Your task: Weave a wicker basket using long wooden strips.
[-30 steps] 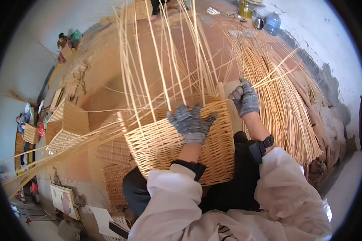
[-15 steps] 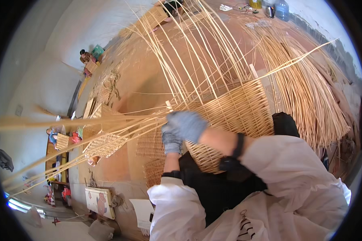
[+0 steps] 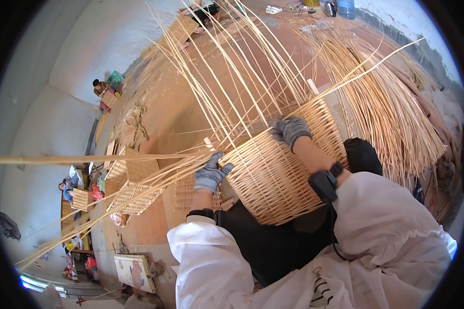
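A woven wicker panel (image 3: 286, 177) rests tilted on my lap, with long upright wicker rods (image 3: 227, 67) fanning out from its far edge. My left hand (image 3: 211, 174), in a grey glove, is closed at the panel's left corner around a bundle of wicker strands (image 3: 154, 177) that trails off to the left. Gloved the same way, my right hand (image 3: 293, 131) lies at the middle of the panel's far edge, its fingers curled over the rim among the upright rods; the fingertips are partly hidden. Thick pale stakes stand at the far corners, such as the right stake (image 3: 313, 87).
A large pile of loose wicker rods (image 3: 381, 113) spreads on the floor to the right. Finished woven pieces (image 3: 134, 177) lie on the left. Other people sit along the far and left sides, among them a person (image 3: 105, 92) with a woven panel. A blue water bottle (image 3: 346, 9) stands at the back right.
My right hand has moved away from my left hand, rightward to the middle of the panel's far edge. The left hand stays at the left corner with the strands.
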Demonstrator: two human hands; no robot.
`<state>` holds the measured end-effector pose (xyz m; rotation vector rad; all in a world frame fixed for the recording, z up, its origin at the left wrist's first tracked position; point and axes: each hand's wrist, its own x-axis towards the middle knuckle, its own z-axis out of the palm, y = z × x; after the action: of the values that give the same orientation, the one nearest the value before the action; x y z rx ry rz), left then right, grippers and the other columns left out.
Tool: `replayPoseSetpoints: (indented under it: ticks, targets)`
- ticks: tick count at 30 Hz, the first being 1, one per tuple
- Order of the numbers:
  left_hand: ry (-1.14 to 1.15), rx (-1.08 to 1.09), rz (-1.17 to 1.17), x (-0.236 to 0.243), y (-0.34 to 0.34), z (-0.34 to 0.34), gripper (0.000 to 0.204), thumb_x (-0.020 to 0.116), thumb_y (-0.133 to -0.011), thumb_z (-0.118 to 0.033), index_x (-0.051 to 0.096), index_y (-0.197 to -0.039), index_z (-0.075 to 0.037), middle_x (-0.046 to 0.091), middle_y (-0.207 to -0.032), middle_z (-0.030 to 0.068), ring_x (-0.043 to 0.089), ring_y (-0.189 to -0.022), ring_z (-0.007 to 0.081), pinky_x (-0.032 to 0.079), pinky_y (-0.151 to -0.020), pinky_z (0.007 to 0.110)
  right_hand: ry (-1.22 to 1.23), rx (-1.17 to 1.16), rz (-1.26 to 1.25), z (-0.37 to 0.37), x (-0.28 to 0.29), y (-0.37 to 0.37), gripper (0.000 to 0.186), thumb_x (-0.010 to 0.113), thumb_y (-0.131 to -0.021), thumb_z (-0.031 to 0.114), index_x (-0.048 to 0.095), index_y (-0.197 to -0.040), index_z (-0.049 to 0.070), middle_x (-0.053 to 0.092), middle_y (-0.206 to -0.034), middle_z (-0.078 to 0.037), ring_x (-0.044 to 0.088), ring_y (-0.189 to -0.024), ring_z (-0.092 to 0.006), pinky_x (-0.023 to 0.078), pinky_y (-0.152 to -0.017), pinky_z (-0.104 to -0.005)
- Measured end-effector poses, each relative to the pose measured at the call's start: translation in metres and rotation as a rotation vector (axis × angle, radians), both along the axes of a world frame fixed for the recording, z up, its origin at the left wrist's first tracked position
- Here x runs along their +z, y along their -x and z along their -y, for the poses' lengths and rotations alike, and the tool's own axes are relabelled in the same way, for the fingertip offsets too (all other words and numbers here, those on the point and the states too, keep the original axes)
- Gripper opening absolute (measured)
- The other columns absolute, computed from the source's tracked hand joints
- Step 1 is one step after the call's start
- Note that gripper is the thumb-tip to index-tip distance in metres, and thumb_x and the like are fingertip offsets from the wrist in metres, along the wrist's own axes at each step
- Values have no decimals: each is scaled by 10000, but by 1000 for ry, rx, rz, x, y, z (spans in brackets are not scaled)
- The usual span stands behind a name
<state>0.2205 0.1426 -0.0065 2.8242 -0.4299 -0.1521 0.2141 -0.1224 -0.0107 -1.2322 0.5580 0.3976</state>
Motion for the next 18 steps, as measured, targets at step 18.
replayPoseSetpoints:
  ticks: [18]
  targets:
    - [163, 316, -49, -11, -28, 85, 382, 561, -742, -378, 588, -844, -11, 586, -686, 87, 523, -583, 148, 441, -606, 278, 1570, 414, 965, -25, 43, -132, 262, 438, -743, 90, 482, -996, 40, 576, -844, -127, 572, -728, -233, 460, -676, -331]
